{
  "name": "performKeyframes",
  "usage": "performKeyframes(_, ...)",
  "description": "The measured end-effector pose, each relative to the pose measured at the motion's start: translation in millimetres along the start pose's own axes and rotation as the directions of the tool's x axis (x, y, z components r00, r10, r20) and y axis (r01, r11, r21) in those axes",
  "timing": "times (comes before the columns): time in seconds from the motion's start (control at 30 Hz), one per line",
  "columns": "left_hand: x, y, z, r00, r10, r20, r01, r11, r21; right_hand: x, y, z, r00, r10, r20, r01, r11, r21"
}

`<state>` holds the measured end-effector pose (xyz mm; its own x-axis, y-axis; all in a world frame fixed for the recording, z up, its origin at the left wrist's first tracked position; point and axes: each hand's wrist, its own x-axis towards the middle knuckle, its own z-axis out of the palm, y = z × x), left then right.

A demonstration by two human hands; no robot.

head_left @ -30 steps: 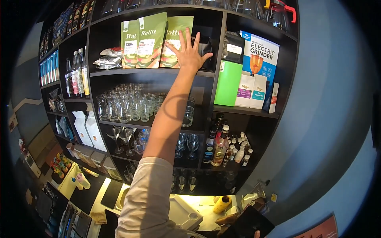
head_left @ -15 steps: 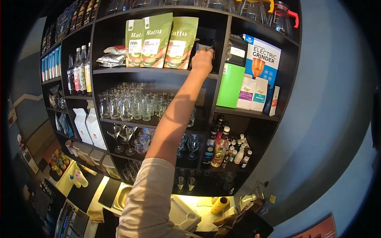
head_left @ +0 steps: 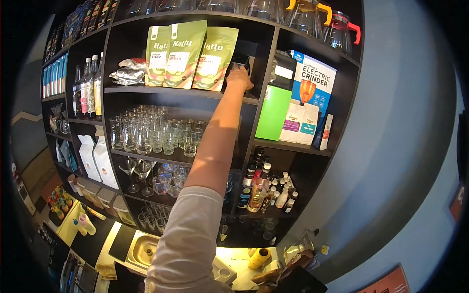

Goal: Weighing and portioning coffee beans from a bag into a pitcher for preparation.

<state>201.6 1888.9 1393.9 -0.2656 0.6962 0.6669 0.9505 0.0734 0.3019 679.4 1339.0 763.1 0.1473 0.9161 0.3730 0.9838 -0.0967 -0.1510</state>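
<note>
My left hand [head_left: 238,78] reaches up into a shelf compartment, its bare forearm and grey sleeve crossing the middle of the view. Its fingers are closed on a dark, glossy pouch [head_left: 240,60] that is partly hidden behind them. Just left of the hand stand green pouches [head_left: 216,58], upright in a row. Silver foil packets [head_left: 129,72] lie further left on that shelf. At the lower edge only a small bit of skin shows, perhaps my right hand [head_left: 264,289], near a flat black thing [head_left: 302,282]; its fingers are mostly hidden.
Rows of glasses [head_left: 142,141] fill the shelves below. A bright green bag [head_left: 272,112] and a boxed grinder [head_left: 313,73] stand to the right, above small bottles [head_left: 281,195]. Glass jugs [head_left: 339,31] line the top. Below are a sink [head_left: 141,249] and a yellow roll [head_left: 259,258].
The view has shifted, so the shelves sit further left and lower. My left hand stays at the dark pouch, now nearer the shelf's front edge.
</note>
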Motion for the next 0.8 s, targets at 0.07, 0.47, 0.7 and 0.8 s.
performKeyframes(0.07, 5.0, 29.9, -8.8, 0.99, 0.047, 0.133, -0.034, 0.995, -0.096, 51.9, -135.8, -176.8, 0.744, 0.606, 0.283, -0.629, 0.493, 0.601)
performKeyframes(0.47, -64.9, 8.3, -103.2, 0.83, 0.272, -0.487, -0.196, 0.959, 0.202, 38.7, -133.8, -163.4, 0.692, 0.621, 0.368, -0.667, 0.353, 0.656)
performKeyframes(0.7, -51.6, -11.9, -78.5, 0.917, 0.238, -0.319, -0.139, 0.942, 0.305, 35.1, -137.3, -142.6, 0.758, 0.651, 0.052, -0.424, 0.429, 0.798)
performKeyframes(0.8, -49.0, -12.5, -66.5, 0.898, 0.268, -0.349, -0.157, 0.936, 0.316, 27.9, -128.0, -135.3, 0.771, 0.636, 0.032, -0.424, 0.474, 0.771)
